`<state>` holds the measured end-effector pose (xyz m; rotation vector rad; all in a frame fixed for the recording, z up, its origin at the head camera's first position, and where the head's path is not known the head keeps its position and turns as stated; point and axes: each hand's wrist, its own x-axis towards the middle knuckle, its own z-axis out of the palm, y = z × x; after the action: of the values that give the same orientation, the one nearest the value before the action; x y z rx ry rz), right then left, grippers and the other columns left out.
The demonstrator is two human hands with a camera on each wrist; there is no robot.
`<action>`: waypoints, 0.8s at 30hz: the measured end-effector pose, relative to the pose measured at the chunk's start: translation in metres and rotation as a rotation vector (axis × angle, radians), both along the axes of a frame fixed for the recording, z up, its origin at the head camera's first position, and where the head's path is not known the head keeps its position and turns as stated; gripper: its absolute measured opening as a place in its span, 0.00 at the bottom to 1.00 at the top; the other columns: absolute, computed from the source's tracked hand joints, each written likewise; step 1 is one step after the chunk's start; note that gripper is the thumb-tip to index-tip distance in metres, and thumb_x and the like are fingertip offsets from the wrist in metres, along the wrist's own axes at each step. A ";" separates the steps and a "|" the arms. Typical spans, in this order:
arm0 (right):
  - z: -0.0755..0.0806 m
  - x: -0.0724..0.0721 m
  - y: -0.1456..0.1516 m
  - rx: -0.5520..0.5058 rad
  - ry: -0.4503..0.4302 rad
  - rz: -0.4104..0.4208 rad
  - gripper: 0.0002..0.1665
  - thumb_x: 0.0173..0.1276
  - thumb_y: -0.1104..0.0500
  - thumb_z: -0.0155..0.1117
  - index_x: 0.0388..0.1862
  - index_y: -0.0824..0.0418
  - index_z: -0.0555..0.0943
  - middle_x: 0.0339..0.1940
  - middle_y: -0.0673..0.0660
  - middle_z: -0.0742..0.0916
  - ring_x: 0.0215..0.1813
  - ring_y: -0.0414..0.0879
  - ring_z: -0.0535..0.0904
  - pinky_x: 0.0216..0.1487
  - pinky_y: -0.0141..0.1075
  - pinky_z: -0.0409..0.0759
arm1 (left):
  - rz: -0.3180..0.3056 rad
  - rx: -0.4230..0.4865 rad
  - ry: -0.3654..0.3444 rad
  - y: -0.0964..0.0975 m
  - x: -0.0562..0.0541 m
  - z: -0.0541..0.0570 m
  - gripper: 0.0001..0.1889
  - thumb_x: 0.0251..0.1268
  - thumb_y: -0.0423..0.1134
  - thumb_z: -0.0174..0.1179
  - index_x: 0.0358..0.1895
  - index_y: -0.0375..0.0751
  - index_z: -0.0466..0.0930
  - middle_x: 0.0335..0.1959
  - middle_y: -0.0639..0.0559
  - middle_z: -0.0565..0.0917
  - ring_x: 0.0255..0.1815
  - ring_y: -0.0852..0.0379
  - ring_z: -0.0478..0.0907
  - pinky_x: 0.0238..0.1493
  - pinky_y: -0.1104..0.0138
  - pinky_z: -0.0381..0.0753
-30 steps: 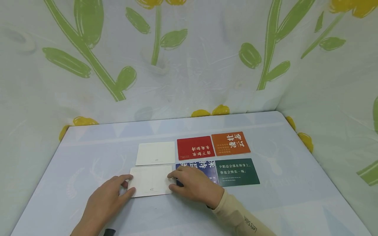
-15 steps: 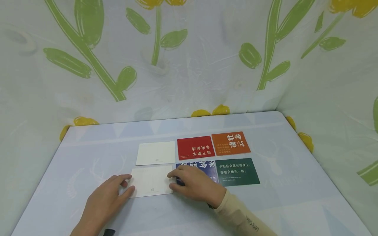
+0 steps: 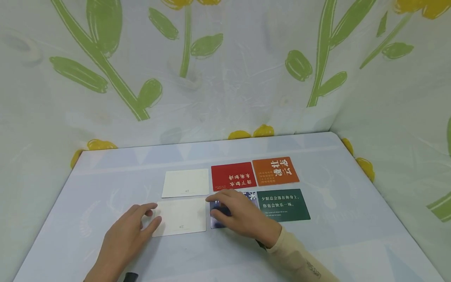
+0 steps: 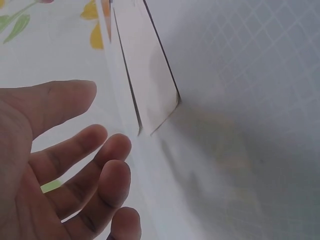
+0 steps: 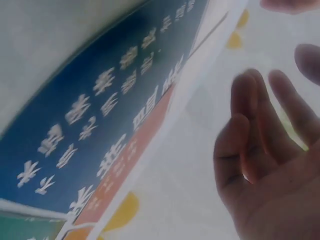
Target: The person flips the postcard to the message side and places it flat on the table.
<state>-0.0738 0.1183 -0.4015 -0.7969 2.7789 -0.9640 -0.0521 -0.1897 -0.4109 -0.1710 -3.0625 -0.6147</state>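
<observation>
A white card [image 3: 180, 216] lies flat in the near row, printed with a small dark mark. My left hand [image 3: 127, 235] hovers at its left edge, thumb and fingers apart with nothing between them. Over the blue card [image 3: 218, 223] is my right hand [image 3: 243, 215], fingers loosely bent and holding nothing; it hides much of that card. In the right wrist view the blue card [image 5: 100, 100] shows white lettering, and the fingers stand away from it. The left wrist view shows the white card [image 4: 150, 70] beyond the loosely curled left fingers.
A second white card [image 3: 185, 183], a red card [image 3: 229, 174] and an orange card [image 3: 267, 178] form the far row. A green card [image 3: 283, 211] lies right of the blue one. The pale table [image 3: 352, 243] meets a flower-printed cloth wall [image 3: 246, 90] behind.
My right hand has left the near white card's right edge, lifting and shifting right over the blue card. My left fingers have come slightly up from its left edge. The cards lie still.
</observation>
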 end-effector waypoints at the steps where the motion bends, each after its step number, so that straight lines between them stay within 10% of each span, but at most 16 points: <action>1: 0.000 0.000 0.002 -0.015 0.010 -0.006 0.22 0.72 0.52 0.68 0.64 0.48 0.81 0.60 0.45 0.82 0.61 0.41 0.77 0.62 0.42 0.77 | 0.000 0.004 0.010 0.000 0.000 0.000 0.23 0.64 0.50 0.69 0.59 0.45 0.82 0.44 0.56 0.83 0.31 0.60 0.72 0.30 0.63 0.73; 24: -0.002 0.012 0.046 -0.059 0.111 -0.159 0.27 0.68 0.54 0.72 0.66 0.48 0.79 0.62 0.41 0.81 0.66 0.39 0.73 0.61 0.45 0.78 | -0.016 0.006 0.075 0.012 -0.003 0.007 0.22 0.62 0.48 0.70 0.57 0.45 0.83 0.43 0.55 0.84 0.32 0.58 0.74 0.29 0.63 0.74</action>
<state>-0.0617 0.1647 -0.4032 -0.6637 2.9601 -1.0636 -0.0552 -0.1776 -0.4044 -0.2133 -2.9895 -0.6045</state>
